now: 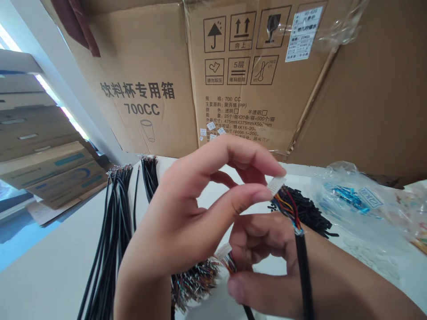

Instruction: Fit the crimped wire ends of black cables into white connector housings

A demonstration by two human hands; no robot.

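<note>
white connector (276, 184) pinched in our left hand (173, 218), black cable (303, 271) gripped in our right hand (263, 262); clear bag (336, 191) of blue parts (347, 198) sits before cardboard cartons (267, 75).

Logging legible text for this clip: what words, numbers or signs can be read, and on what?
"饮料杯专用箱", "700CC": side of a brown cardboard carton
"向上", "5层": symbols on the adjoining brown cardboard carton
"700 CC", "聚丙烯 (PP)": black printed specification panel
Too small or blurred: white paper sticker; blue-printed label on clear plastic bag
</note>
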